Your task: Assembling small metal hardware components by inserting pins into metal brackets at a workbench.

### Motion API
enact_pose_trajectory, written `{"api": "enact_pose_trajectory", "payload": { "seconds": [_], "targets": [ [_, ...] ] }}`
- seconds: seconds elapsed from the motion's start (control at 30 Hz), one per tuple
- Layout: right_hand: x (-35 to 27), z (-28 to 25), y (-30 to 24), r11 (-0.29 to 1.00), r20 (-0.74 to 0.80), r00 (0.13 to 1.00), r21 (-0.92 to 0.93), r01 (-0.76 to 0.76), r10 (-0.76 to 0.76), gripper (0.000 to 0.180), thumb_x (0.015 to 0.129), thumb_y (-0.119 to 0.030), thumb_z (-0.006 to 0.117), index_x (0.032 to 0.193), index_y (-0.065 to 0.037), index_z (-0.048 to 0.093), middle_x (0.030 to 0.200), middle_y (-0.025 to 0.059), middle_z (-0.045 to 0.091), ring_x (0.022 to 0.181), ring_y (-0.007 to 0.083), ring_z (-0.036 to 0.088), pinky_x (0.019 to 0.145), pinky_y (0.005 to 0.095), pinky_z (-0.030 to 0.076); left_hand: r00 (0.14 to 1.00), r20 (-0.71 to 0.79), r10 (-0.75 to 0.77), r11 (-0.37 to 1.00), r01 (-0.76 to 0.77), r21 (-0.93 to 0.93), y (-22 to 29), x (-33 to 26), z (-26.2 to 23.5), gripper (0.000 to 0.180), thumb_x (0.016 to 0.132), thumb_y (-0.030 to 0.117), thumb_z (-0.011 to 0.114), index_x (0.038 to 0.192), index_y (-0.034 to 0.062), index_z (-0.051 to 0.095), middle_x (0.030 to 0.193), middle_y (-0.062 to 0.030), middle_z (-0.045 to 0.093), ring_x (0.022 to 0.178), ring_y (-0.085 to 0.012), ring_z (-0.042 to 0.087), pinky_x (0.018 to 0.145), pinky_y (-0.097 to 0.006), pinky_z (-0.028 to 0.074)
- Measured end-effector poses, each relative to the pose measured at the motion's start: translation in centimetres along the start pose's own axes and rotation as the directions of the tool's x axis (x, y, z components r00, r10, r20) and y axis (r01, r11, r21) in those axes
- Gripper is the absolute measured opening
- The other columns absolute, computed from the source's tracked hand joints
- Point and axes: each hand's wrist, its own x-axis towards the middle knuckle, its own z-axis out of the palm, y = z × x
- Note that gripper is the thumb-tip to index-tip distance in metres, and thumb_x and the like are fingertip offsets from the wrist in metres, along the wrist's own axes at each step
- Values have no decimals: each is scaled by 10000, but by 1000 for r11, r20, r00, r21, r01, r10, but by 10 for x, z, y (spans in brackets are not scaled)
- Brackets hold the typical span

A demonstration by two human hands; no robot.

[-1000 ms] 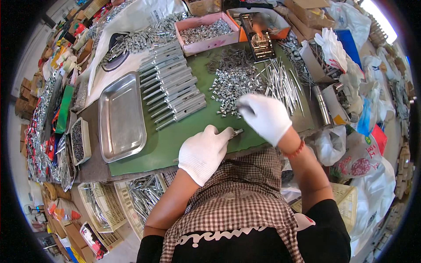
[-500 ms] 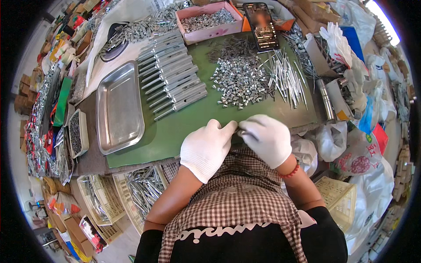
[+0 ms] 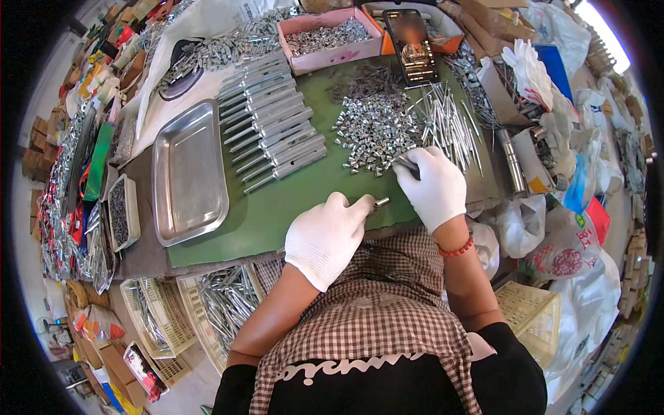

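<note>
My left hand (image 3: 328,235), in a white knit glove, is closed on a small metal cylinder (image 3: 381,203), whose shiny end sticks out past thumb and forefinger. The rest of that piece is hidden in the glove. My right hand (image 3: 437,188), gloved too, is at the near edge of a pile of small silver metal caps (image 3: 377,131). Its fingers are closed round a dark grey metal piece (image 3: 408,164), whose kind I cannot make out. Just beyond that hand lie long thin metal rods (image 3: 449,128). A row of metal tubes with rods (image 3: 280,131) lies to the left.
An oblong steel tray (image 3: 160,187) sits on the left of the green mat (image 3: 277,221). A pink box (image 3: 335,57) of small metal parts and a propped phone (image 3: 412,52) stand at the back. Dark small screws (image 3: 373,79) lie behind the caps.
My right hand has moved away from the left, forward and to the right, up to the caps. The cylinder's end now shows at my left fingertips. The phone appears slightly shifted.
</note>
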Motion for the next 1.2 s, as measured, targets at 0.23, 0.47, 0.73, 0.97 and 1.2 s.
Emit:
{"api": "enact_pose_trajectory", "payload": {
  "seconds": [0.23,0.47,0.73,0.97,1.2],
  "targets": [
    [4,5,0,1000,17,1000,-15,14,-13,170,852,-269,718,865,-102,691,851,103,647,757,320,668,672,436,528,1000,11,-3,1000,3,3,0,1,0,225,908,198,582,1122,234,641,823,-94,581,667,-300,629,580,-415,507],
    [1,2,0,1000,29,1000,-11,3,-3,151,829,-227,736,901,-97,706,869,97,661,791,313,667,686,403,530,1000,8,15,1000,-15,3,-2,1,1,236,909,195,583,1137,234,631,831,-97,580,668,-303,626,579,-415,505],
    [7,3,-7,998,67,997,-52,-23,27,201,854,-293,707,886,-95,712,887,116,671,812,324,676,731,431,538,999,35,4,1000,-4,5,-1,1,-1,230,919,207,571,1140,231,629,840,-97,588,676,-302,633,581,-410,510],
    [-8,2,-1,999,21,1000,36,8,-9,145,832,-213,737,909,-94,705,859,100,656,786,316,658,690,397,525,1000,29,9,1000,-9,19,-1,-1,0,222,922,209,565,1133,225,633,843,-95,590,675,-295,635,583,-406,514],
    [-11,-2,4,997,-2,997,15,73,-73,98,848,-213,701,852,-117,686,821,85,634,746,315,651,654,431,515,1000,-10,26,999,-26,27,-4,-1,2,222,921,212,572,1133,225,637,836,-93,589,673,-293,637,587,-406,520]
  ]
}}
